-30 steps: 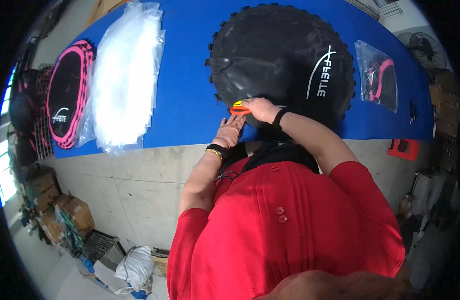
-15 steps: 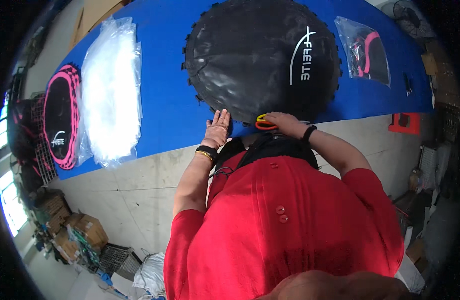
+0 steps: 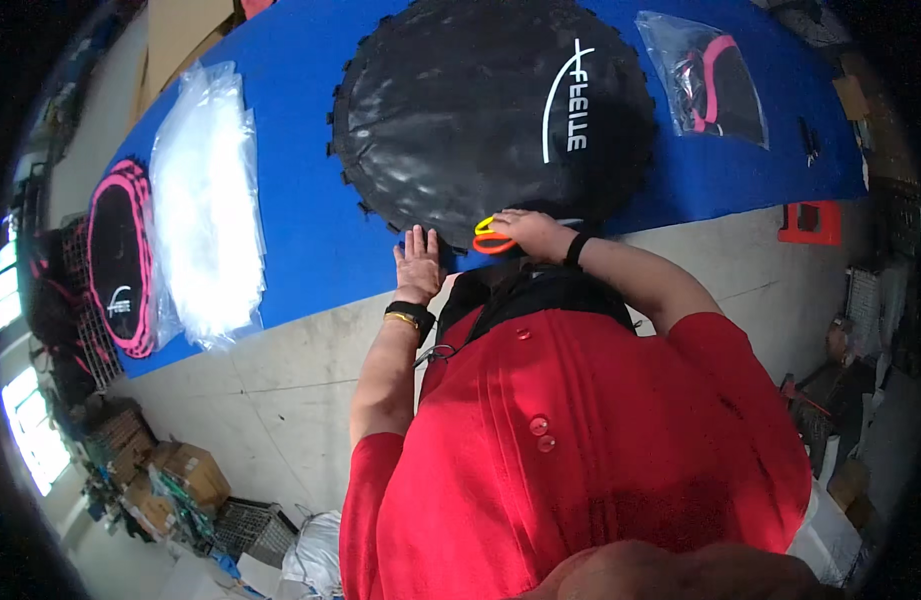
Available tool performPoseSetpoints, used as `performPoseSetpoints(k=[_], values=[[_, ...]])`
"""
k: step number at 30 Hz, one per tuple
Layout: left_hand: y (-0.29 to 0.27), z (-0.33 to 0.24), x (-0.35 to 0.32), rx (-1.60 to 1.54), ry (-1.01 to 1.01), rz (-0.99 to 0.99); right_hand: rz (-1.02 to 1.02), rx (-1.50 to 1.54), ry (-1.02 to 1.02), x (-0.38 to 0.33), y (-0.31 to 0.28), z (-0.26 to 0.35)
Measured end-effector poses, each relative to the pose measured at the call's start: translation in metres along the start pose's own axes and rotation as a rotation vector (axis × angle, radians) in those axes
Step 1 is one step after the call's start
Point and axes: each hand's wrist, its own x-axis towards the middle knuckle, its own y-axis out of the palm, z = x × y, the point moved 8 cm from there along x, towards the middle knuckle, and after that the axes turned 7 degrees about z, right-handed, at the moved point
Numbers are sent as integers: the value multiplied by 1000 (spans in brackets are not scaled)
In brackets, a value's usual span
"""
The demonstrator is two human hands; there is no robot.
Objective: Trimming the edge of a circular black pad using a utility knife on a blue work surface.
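A large round black mat (image 3: 480, 110), probably trampoline jumping fabric, lies on the blue table with small black loops around its rim and a white printed mark. My left hand (image 3: 418, 268) rests flat with fingers outstretched at the mat's near-left edge. Scissors (image 3: 493, 243) with a yellow and an orange handle loop lie over the near edge. My right hand (image 3: 532, 234) is closed over their middle, so the loops stick out on its left and a bit of blade shows on its right.
Clear plastic bags (image 3: 205, 200) form a stack on the table's left, beside several oval black mats with pink edging (image 3: 120, 260). A bagged black-and-pink piece (image 3: 715, 85) lies at the right, with a small dark tool (image 3: 809, 143) beyond it. Cardboard boxes (image 3: 190, 472) stand on the floor.
The view has shifted a little, so the table's things sit differently in the picture. Both hands keep their places by the mat's near edge, the right one still on the scissors.
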Motion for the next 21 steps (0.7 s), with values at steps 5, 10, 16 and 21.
performPoseSetpoints(k=[5, 10, 16, 21], values=[[0, -7, -3, -75, -41, -3, 132, 87, -6, -16, 14, -19], [3, -5, -2, -222, -46, 98, -83, -49, 85, 20, -7, -53], [5, -6, -1, -262, -58, 130, -206, 5, 162, 13, -29, -97], [5, -7, -1, -285, -65, 129, 103, 24, 65, -60, -2, -75]])
